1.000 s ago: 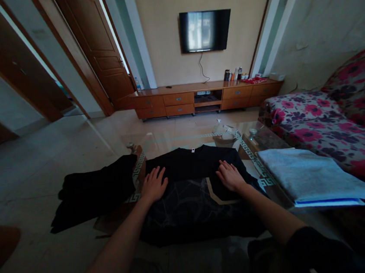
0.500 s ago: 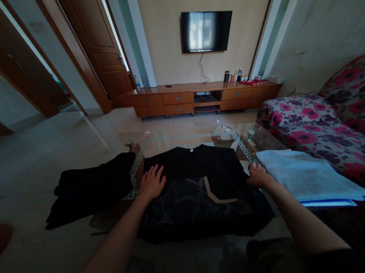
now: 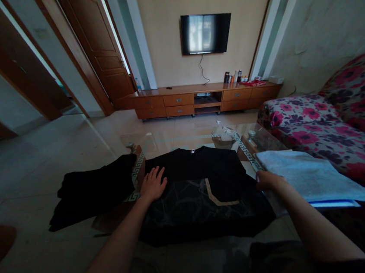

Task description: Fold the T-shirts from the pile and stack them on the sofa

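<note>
A black T-shirt (image 3: 189, 201) with a dark patterned panel and a tan angled stripe lies spread on the glass table (image 3: 166, 141), its collar pointing away from me. My left hand (image 3: 154, 183) rests flat on the shirt's left side, fingers spread. At the right edge of the shirt, my right hand (image 3: 268, 179) is closed with fingertips pinched on the black cloth. Dark folded clothing (image 3: 96, 186) lies to the left of the shirt. To the right is a light blue sheet-like stack (image 3: 307, 175) with a bright blue lower edge.
A flowered sofa (image 3: 316, 135) stands at the right. Beyond the table, a long wooden cabinet (image 3: 178, 98) carries bottles and small items below a wall television (image 3: 206, 34). Crumpled white material (image 3: 224, 131) shows near the table's far right.
My right hand has moved outward to the right, drawing the shirt's right edge slightly with it. My left hand stays on the shirt. The view has shifted slightly.
</note>
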Demonstrator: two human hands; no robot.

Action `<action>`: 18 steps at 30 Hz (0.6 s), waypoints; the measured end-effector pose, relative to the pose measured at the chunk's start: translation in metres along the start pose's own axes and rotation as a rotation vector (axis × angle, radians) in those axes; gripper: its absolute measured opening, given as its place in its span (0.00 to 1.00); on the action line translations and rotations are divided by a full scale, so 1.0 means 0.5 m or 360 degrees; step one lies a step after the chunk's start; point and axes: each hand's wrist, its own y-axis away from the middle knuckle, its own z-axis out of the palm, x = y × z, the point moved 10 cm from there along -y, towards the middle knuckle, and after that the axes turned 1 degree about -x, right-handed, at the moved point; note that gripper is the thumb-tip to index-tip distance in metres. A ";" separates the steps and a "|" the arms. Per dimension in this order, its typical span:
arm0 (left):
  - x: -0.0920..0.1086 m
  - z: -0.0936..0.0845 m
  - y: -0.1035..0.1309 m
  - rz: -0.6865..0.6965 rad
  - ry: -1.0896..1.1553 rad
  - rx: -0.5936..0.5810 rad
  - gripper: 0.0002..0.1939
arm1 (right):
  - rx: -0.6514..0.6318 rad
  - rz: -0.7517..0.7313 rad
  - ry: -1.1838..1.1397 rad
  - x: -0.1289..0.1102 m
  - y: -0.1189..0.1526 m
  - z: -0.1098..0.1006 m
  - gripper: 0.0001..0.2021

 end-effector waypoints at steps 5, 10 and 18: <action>0.001 0.001 -0.001 -0.0001 -0.0021 -0.0020 0.31 | 0.0265 0.0059 -0.0224 -0.048 -0.004 -0.035 0.18; 0.000 0.000 -0.002 -0.0012 -0.0012 -0.0010 0.31 | 0.0257 0.0079 -0.0372 -0.099 -0.044 -0.025 0.24; -0.002 0.001 -0.001 -0.0020 0.0002 -0.0009 0.31 | 0.0314 0.0197 -0.0431 -0.098 -0.078 -0.042 0.29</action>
